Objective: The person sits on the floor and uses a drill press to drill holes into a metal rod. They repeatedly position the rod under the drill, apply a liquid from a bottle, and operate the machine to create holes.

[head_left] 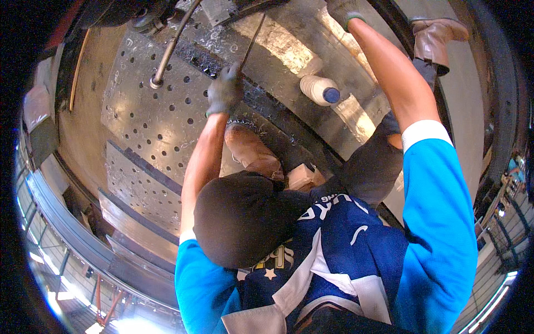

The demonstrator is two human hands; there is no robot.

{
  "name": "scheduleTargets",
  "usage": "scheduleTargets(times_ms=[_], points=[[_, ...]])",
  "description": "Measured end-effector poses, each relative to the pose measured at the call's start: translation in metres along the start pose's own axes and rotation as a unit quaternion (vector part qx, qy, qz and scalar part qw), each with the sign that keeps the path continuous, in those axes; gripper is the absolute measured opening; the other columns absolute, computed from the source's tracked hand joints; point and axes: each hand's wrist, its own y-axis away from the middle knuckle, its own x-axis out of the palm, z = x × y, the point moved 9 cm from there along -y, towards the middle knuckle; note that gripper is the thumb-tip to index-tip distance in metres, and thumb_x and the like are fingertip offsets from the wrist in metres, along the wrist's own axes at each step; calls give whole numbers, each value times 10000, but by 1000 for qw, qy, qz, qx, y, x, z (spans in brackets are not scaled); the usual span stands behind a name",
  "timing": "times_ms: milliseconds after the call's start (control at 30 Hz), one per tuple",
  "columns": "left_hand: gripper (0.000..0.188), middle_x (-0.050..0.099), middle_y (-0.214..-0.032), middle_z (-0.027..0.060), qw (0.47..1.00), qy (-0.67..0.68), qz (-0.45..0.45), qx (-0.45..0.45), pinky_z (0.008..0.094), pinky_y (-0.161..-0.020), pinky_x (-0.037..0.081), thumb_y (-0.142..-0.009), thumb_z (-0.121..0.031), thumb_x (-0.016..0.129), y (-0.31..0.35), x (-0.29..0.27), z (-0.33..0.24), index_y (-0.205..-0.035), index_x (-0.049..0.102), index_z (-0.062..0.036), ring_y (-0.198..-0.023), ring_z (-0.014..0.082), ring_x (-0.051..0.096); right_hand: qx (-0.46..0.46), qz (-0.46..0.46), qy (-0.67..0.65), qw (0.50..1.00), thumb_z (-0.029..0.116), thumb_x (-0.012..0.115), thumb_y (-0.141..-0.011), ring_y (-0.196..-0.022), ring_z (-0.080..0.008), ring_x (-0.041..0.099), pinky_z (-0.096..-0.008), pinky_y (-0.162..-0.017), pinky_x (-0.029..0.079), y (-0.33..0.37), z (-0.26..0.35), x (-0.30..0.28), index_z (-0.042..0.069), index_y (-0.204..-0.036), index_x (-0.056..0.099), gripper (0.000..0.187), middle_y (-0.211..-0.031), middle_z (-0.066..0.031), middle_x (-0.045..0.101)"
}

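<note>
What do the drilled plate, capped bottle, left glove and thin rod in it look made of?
Drilled plate: likely steel, scuffed grey; it has a metallic sheen.
Bottle: probably plastic; pale, ribbed body. Its blue cap looks plastic too.
Left glove: seemingly grey fabric, matte and close-fitting; any coating is unclear.
Thin rod: perhaps metal, dark and slim; too little detail to be sure.

Bright strip lights point(494, 303), red steel frame point(98, 295)

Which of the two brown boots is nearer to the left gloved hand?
The boot just below the left hand in the picture. The other boot is at the upper right, past the right forearm.
</note>
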Motion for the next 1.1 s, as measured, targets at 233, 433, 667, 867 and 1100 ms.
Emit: scheduleTargets(times_ms=[233, 433, 667, 867, 1100], points=[[510, 705, -1192, 203, 981, 65, -60, -171, 524, -877, 556, -910, -203, 629, 47, -36, 81, -1418, 586, -223, -1040, 445, 693, 50, 81, 45, 994, 221, 536, -1023, -880, -218, 643, -344, -765, 516, 6, -41, 4, 56, -1068, 719, 250, -929, -79, 688], [553, 693, -1243, 202, 976, 144, -95, -131, 507, -962, 531, -871, -152, 652, 98, -37, 92, -1421, 594, -162, -1102, 422, 671, 114, 85, 58, 988, 117, 467, -1018, -896, -209, 626, -341, -793, 498, 16, -57, 1, 58, -1179, 705, 293, -998, -89, 692], [501, 674, -1272, 235, 994, 90, -59, -6, 500, -968, 533, -903, -160, 612, 0, -25, 88, -1403, 611, -198, -1130, 402, 671, 36, 212, 287, 934, 314, 475, -1006, -878, -332, 686, -432, -759, 520, -9, -32, 13, 100, -1081, 736, 345, -959, -146, 727], [384, 736, -1056, 215, 964, 179, -115, -158, 503, -828, 564, -931, -299, 589, -82, -49, 176, -1274, 686, -156, -980, 437, 711, 12, 210, 217, 953, 206, 463, -988, -652, -163, 441, -340, -592, 357, -16, -8, 18, 36, -818, 563, 260, -682, -36, 444], [470, 729, -1262, 132, 921, 284, -194, -183, 414, -980, 555, -910, -298, 709, 36, -16, 135, -1359, 677, -163, -1158, 320, 702, 116, 176, 129, 969, 254, 488, -1011, -658, -116, 413, -327, -577, 319, -12, -25, 9, 58, -757, 495, 321, -681, 37, 400]])
